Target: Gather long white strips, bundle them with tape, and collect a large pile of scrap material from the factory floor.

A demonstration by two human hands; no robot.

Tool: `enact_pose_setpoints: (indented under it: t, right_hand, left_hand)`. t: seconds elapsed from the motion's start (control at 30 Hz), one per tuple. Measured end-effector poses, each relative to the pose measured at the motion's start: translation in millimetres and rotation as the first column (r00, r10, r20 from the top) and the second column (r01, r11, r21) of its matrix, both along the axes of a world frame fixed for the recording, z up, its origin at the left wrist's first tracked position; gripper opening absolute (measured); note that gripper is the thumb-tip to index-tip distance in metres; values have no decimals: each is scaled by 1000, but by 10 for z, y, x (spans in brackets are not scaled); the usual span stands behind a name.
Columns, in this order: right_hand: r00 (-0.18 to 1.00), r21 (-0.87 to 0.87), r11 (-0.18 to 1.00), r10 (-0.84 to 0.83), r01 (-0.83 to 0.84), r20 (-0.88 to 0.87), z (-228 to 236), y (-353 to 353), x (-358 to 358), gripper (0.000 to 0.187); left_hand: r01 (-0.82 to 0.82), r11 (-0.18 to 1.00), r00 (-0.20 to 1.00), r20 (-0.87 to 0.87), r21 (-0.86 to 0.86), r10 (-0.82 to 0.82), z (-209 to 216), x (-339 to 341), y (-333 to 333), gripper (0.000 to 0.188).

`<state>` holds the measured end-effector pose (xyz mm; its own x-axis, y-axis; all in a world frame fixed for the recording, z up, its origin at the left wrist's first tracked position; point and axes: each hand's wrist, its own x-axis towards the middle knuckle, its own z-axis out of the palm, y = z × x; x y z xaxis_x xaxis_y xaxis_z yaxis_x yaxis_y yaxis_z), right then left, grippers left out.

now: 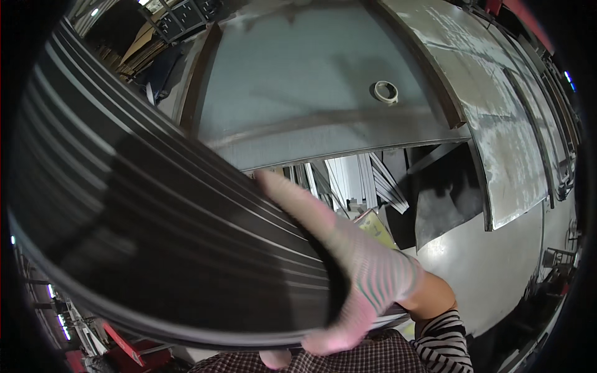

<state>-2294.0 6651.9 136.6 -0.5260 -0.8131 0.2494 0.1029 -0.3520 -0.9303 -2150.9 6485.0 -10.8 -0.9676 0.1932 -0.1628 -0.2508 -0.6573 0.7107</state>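
A large dark panel (205, 248) with pale parallel ridges fills the left and lower left of the view, tilted and partly smeared by motion. My right hand (379, 267), in a white and pink knit glove with green stripes, grips its near right end. One finger or the thumb stretches along the upper edge, and the others close around the lower corner. Another pinkish fingertip peeks out below the panel's bottom edge; I cannot tell which hand it belongs to. My left hand is otherwise not visible. A pale ring, like a tape roll (385, 92), lies on the grey metal-topped table (286, 74) ahead.
Brown rails (423, 62) run along the tabletop's sides. Beneath it lie several white strips (351, 180) and a dark sheet (451, 205). A yellow piece (377, 229) sits by my wrist. Large metal sheets (497, 118) stand at the right. Red equipment (124, 345) shows at the lower left.
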Motion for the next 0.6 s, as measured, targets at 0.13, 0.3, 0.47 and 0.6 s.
enact_pose_setpoints:
  t: [0.13, 0.3, 0.47, 0.6]
  right_hand:
    - [911, -1, 958, -272, 286, -311, 181, 135, -138, 151]
    - [887, 49, 905, -401, 422, -231, -246, 114, -614, 133]
    - [869, 108, 909, -417, 403, 268, -765, -119, -1121, 118]
    - [800, 283, 904, -419, 321, 431, -1895, -212, -1564, 107]
  left_hand:
    - [76, 996, 990, -120, 37, -71, 167, -319, -61, 79]
    - [123, 987, 977, -188, 103, -102, 138, -863, -49, 79]
    - [-98, 986, 992, -62, 133, 107, 85, -1538, 73, 83]
    - [-215, 974, 956, 188, -66, 224, -563, -2130, 80, 91]
